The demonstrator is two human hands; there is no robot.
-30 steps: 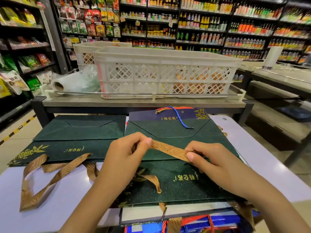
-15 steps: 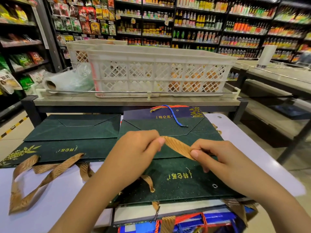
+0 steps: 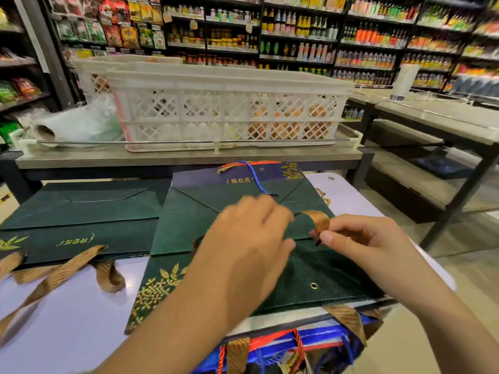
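Fitting ribbon (image 3: 320, 221) to bag (image 3: 310, 265): pinching its end with right hand (image 3: 359, 238); cannot tell left hand's (image 3: 248, 238) grip, blurred. Next: aim end through eyelet (image 3: 313, 286).

ribbon (image 3: 320, 221): was pulled flat between both hands, now bent into a short loop above the green bag (image 3: 310, 265)
left hand (image 3: 248, 238): moved up toward the loop, blurred, grip unclear
right hand (image 3: 359, 238): pinch now beside the ribbon's dark tip
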